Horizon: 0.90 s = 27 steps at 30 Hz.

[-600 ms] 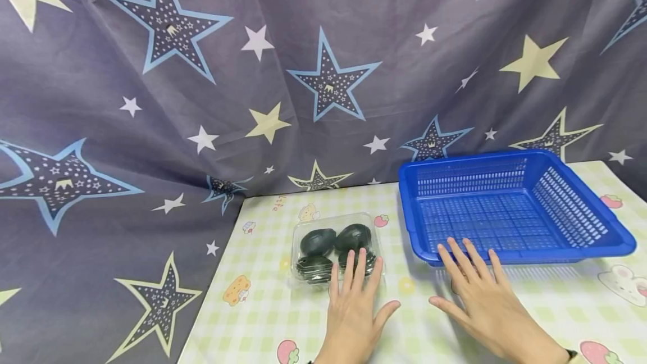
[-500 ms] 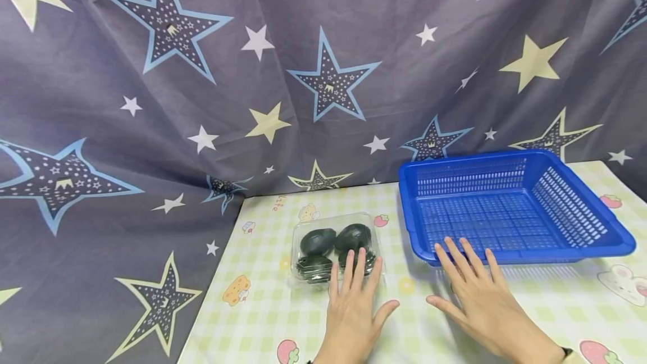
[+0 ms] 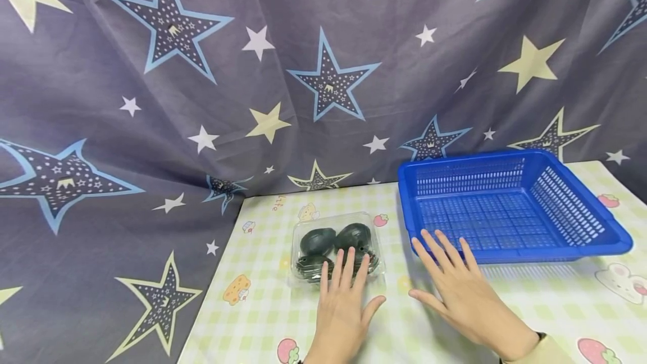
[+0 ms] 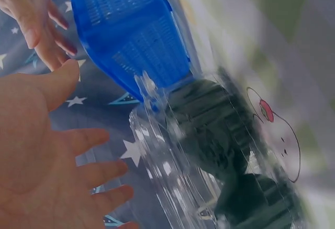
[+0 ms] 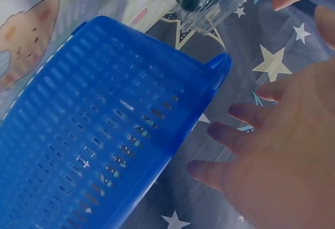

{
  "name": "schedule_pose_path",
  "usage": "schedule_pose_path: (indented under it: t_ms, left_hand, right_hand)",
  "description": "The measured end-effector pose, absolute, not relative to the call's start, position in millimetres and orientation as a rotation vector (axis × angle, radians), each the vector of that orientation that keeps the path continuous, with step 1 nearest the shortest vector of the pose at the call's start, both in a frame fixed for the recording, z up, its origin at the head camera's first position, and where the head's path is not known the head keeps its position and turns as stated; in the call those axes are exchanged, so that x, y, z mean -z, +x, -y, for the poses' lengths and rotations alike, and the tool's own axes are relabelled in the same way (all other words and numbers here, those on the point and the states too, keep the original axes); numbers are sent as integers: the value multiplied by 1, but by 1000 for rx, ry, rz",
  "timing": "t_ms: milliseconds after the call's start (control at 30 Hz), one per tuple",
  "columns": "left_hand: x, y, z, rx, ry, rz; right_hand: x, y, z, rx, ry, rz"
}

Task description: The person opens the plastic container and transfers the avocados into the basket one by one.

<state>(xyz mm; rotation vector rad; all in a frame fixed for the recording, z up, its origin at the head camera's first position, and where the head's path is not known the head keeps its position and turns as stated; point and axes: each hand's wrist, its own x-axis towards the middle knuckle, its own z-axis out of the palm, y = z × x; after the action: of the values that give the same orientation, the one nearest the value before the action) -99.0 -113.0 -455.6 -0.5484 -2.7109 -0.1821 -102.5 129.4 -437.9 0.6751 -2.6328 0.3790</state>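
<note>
A clear plastic clamshell box [image 3: 298,240] on the table holds several dark green avocados [image 3: 318,241]. My left hand [image 3: 340,308], fingers straight and spread, overlaps the near edge of the box in the head view. From the left wrist, a gap shows between those fingers and the box's lid side [image 4: 152,145]. To the right lies a blue plastic basket [image 3: 505,254] with slotted walls and nothing inside. My right hand [image 3: 457,291] hovers by its near left corner with fingers extended. The right wrist view has the fingertips apart from the basket wall [image 5: 104,108]. Neither hand holds anything.
A green-and-white checked tablecloth [image 3: 242,330] with cartoon prints covers the table. Behind it and along the left side hangs a dark curtain [image 3: 283,89] patterned with stars. The table's left edge runs beside the curtain.
Both hands have shifted left, the right one further and slightly upward. The box and the basket stay where they were.
</note>
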Motion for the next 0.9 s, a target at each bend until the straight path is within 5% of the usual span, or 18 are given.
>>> schedule_pose_path:
  t_ms: [900]
  left_hand:
    - [451,-118,179,276,-410,2859]
  right_hand:
    - [422,-129,-66,-406,874,2618]
